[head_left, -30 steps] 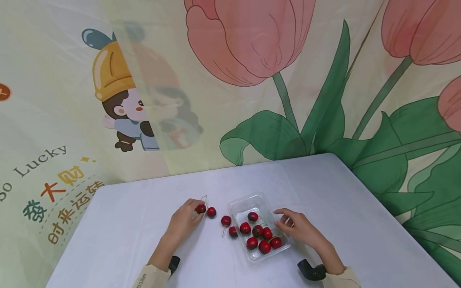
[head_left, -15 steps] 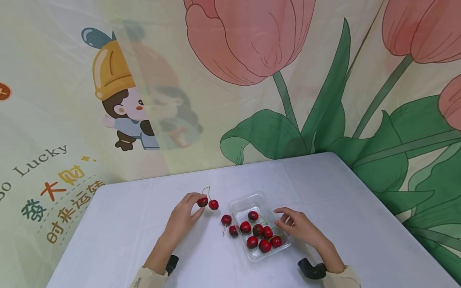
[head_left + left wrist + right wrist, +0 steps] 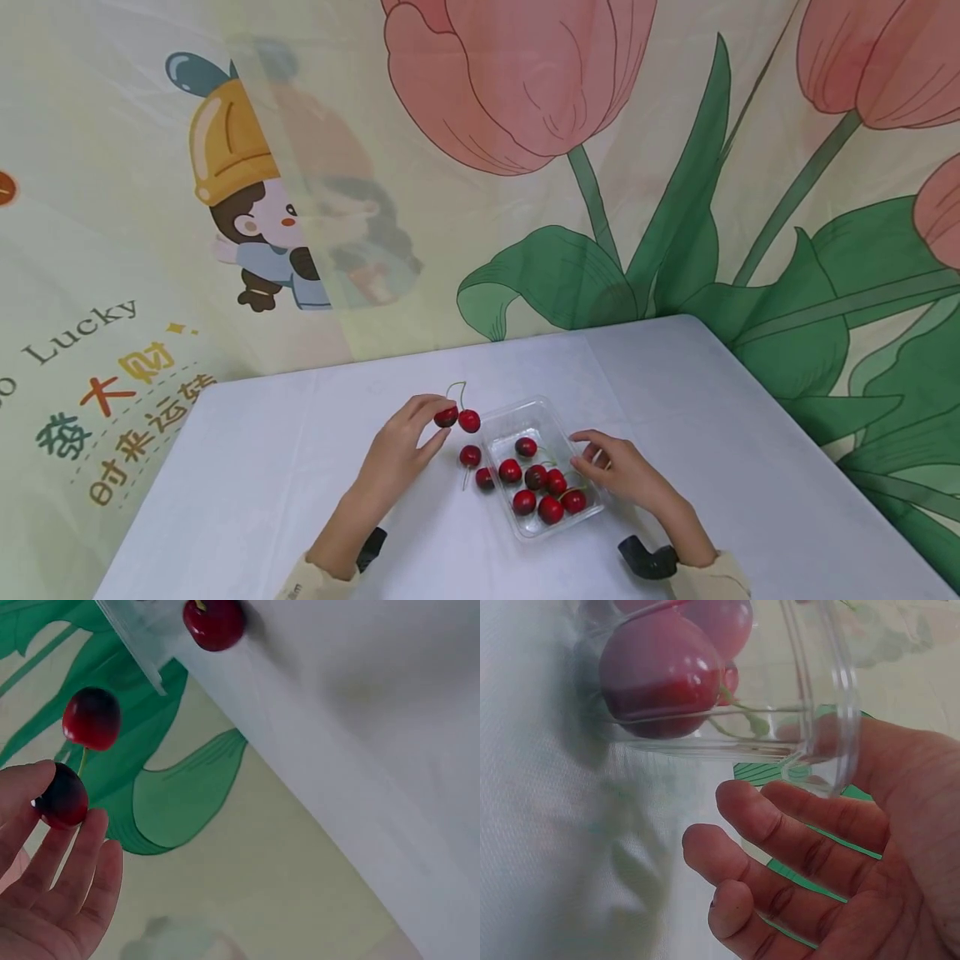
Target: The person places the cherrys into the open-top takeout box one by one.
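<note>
My left hand point(image 3: 403, 435) pinches one cherry point(image 3: 446, 416) of a pair between thumb and fingers, above the table. Its twin cherry point(image 3: 469, 421) hangs from the joined stems beside the far left part of a clear plastic box point(image 3: 498, 525). Several dark red cherries lie inside that box. Two more, a cherry point(image 3: 470, 456) with its stem toward me and another cherry point(image 3: 484, 478), rest against or close to its left side. At the right rim is my right hand point(image 3: 618, 471); its thumb touches the rim, while the other fingers stay loosely bent outside the wall.
A white cloth covers the table point(image 3: 270, 467). Behind it hangs a backdrop point(image 3: 390, 333) printed with tulips and a cartoon figure. Black wrist mounts, such as the right mount point(image 3: 647, 558), sit under both wrists.
My left hand has lifted the joined cherries off the table and carried them right toward the box. The right hand and the box stay in place.
</note>
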`<action>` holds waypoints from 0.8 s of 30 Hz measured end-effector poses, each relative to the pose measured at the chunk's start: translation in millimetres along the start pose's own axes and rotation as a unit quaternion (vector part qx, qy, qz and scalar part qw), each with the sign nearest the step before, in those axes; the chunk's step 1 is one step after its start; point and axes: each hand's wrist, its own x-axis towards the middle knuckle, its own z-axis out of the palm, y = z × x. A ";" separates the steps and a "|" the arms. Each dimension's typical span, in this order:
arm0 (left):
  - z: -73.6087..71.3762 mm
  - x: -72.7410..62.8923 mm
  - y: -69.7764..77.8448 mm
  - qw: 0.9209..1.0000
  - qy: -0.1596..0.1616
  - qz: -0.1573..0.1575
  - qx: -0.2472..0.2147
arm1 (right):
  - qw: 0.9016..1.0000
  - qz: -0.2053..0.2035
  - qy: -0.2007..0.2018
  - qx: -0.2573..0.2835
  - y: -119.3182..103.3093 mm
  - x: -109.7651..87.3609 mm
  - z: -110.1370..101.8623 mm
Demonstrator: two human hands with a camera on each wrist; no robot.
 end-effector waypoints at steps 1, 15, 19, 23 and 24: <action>1.1 0.8 2.2 1.000 -0.001 0.005 -0.004 | 1.000 0.000 0.001 -0.002 -0.1 0.3 0.0; 27.2 13.0 14.0 0.995 -0.094 0.032 -0.021 | 1.000 0.000 -0.003 -0.005 -0.9 1.9 2.1; 32.4 14.2 13.2 0.992 -0.119 0.029 0.002 | 1.000 0.000 -0.002 -0.007 -0.5 2.4 2.8; 37.1 16.8 13.6 0.989 -0.137 0.045 0.020 | 1.000 -0.004 0.002 -0.013 1.8 2.4 2.2; 38.7 17.5 13.5 0.988 -0.141 0.053 0.024 | 1.000 -0.005 0.002 -0.015 2.7 2.4 2.1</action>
